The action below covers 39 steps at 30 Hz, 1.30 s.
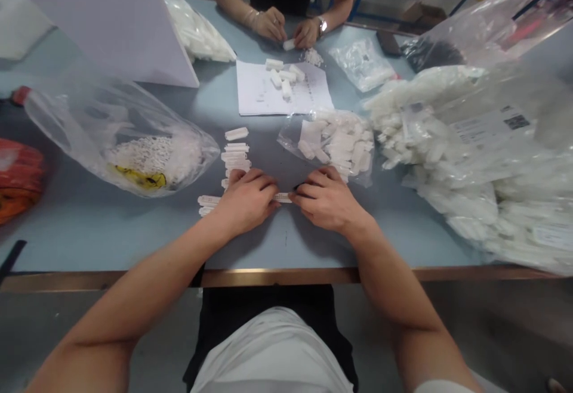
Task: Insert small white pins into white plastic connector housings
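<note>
My left hand (245, 201) and my right hand (329, 199) meet above the blue-grey table, gripping a thin white plastic strip (282, 197) between them. Its middle shows in the gap between my fingers, and its ends are hidden under my hands. Just beyond my left hand lies a neat row of similar white strips (236, 157), stacked closely side by side. A few more strips (208, 203) stick out from beneath my left palm. Nearest my right hand is a small clear bag of white plastic pieces (333, 142).
A large clear bag of white pieces (465, 160) fills the right side, and another clear bag (120, 136) lies left. Across the table, a co-worker's hands (289, 29) handle a white piece above a paper sheet (282, 89). A white board (107, 23) stands far left.
</note>
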Each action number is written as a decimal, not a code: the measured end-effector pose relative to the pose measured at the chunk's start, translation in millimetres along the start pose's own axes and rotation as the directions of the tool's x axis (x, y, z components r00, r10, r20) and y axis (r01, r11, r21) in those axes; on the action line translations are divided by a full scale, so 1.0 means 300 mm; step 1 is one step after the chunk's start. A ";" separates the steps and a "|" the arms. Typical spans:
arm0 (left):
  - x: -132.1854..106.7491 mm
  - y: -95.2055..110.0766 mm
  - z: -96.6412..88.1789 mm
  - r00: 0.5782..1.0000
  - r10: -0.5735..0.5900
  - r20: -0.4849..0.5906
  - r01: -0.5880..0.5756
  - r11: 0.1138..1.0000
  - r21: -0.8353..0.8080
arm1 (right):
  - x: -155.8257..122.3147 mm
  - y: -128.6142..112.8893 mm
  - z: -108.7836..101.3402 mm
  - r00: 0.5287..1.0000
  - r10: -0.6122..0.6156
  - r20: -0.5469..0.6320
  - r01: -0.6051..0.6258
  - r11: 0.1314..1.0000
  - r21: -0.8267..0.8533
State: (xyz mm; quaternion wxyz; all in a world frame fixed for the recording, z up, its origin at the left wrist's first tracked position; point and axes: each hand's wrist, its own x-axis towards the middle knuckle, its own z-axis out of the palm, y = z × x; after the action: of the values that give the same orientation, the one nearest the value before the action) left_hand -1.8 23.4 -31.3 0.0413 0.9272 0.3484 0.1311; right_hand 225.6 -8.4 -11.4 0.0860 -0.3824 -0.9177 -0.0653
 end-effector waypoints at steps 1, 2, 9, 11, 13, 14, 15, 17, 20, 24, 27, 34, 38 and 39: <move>0.000 0.001 0.002 1.000 0.003 0.004 -0.003 1.000 -0.002 | 0.005 -0.002 -0.001 1.000 -0.023 0.021 0.024 1.000 -0.018; 0.001 0.003 0.005 1.000 0.005 0.007 -0.005 1.000 -0.003 | 0.010 -0.003 -0.001 0.999 -0.039 0.037 0.041 0.999 -0.031; 0.005 -0.023 -0.032 0.994 -0.094 -0.064 0.094 0.996 -0.003 | 0.010 0.003 0.015 0.996 0.083 -0.035 -0.084 0.996 -0.017; 0.005 -0.055 -0.052 0.975 -0.178 -0.131 0.177 0.984 -0.017 | 0.021 -0.018 0.015 0.992 0.109 -0.056 -0.109 0.994 0.006; 0.005 -0.090 -0.064 0.945 -0.259 -0.199 0.260 0.965 -0.021 | 0.046 -0.056 0.013 0.995 0.093 -0.044 -0.092 0.995 0.026; 0.005 -0.106 -0.066 0.931 -0.289 -0.224 0.293 0.956 -0.019 | 0.062 -0.080 0.013 0.998 0.066 -0.020 -0.066 0.997 0.028; 0.004 -0.120 -0.066 0.921 -0.309 -0.239 0.315 0.949 -0.013 | 0.080 -0.105 0.015 0.999 0.033 0.004 -0.033 0.999 0.022; 0.003 -0.139 -0.061 0.912 -0.324 -0.252 0.335 0.942 0.003 | 0.115 -0.150 0.025 0.999 -0.029 0.028 0.029 1.000 0.008; 0.001 -0.148 -0.052 0.912 -0.319 -0.258 0.336 0.942 0.023 | 0.154 -0.196 0.055 0.999 -0.032 0.034 0.032 0.999 -0.008; -0.001 -0.143 -0.045 0.919 -0.300 -0.256 0.316 0.949 0.022 | 0.174 -0.217 0.094 0.999 0.012 0.036 -0.012 1.000 -0.006; -0.003 -0.139 -0.041 0.923 -0.295 -0.248 0.306 0.952 0.007 | 0.174 -0.215 0.104 1.000 0.016 0.020 -0.015 1.000 -0.016; -0.005 -0.129 -0.044 0.935 -0.278 -0.220 0.285 0.959 -0.001 | 0.162 -0.199 0.079 0.999 0.001 0.034 0.000 1.000 -0.021; -0.004 -0.126 -0.050 0.942 -0.271 -0.200 0.278 0.960 0.011 | 0.162 -0.193 0.062 0.999 -0.014 0.030 0.014 1.000 -0.008; -0.004 -0.126 -0.050 0.944 -0.264 -0.199 0.272 0.962 0.016 | 0.160 -0.185 0.057 1.000 -0.005 0.022 0.005 1.000 -0.005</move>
State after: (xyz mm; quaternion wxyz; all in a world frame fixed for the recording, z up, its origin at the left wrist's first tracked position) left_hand -30.8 50.8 -23.5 0.0044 0.8546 0.4762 0.2068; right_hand 151.0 -11.0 -21.1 0.0748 -0.3809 -0.9194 -0.0638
